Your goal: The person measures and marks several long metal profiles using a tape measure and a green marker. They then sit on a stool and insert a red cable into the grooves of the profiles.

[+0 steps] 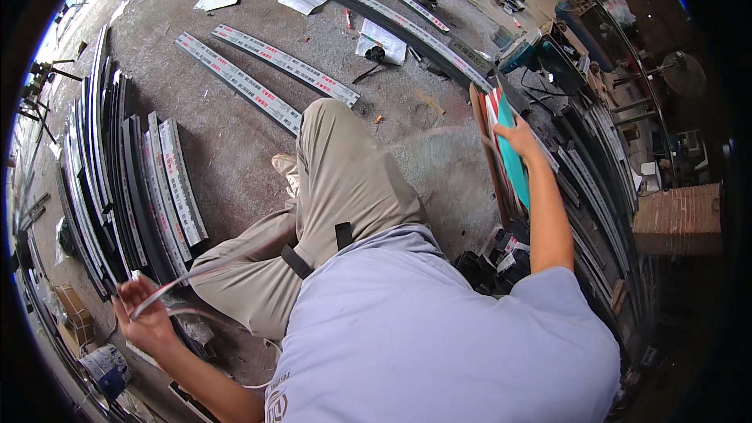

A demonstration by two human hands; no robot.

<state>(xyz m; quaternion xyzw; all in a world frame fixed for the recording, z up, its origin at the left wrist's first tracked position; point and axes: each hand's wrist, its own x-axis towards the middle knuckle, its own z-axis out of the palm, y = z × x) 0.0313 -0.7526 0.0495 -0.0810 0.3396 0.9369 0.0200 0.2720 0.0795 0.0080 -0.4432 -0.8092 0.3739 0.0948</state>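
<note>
My left hand [146, 319] is off to the left, beside the long bars on the floor. Its fingers are closed on a thin white-and-red strip [188, 275], which runs blurred across my legs toward the right. A loose length of strip hangs below that hand. On the right side, my right hand [517, 139] grips a flat teal piece [512, 163], thumb toward its left face. White, red and brown layers [489, 121] stand upright against the teal piece. Whether these layers and the strip are one thing, I cannot tell.
Long dark bars with printed film [174, 176] lie stacked at left. More bars [591, 188] lie at right, and two shorter ones [286, 63] ahead. Papers [381, 41] and scraps litter the floor. A fan [678, 73] stands far right, a bucket [105, 370] at lower left.
</note>
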